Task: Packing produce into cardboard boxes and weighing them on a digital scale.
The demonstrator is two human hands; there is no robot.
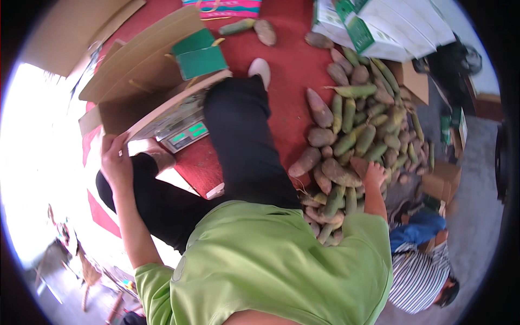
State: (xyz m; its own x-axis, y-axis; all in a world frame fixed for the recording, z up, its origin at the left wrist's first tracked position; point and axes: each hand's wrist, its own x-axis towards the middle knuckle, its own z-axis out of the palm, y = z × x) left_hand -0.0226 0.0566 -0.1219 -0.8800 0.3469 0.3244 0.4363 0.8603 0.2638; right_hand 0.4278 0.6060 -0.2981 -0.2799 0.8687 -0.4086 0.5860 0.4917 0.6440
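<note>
In the head view, the left hand (116, 158) holds the near edge of an open cardboard carton (138, 89), its thumb and fingers clamped on the rim. Beside that near wall, a digital scale (187, 136) shows a lit green display; whether it bears the carton cannot be told. A green flap (200, 54) stands at the carton's far right corner. On the right, the right hand (374, 177) reaches into a large pile of green radishes (364, 142) and brownish-red roots. Its bent fingers touch a reddish root (358, 166) on top of the pile's near part; whether they close around it is unclear. The pile spreads over a red floor covering (287, 70). White-and-green cartons (403, 30) stand beyond it, and a person in a striped shirt (420, 279) is at lower right.
</note>
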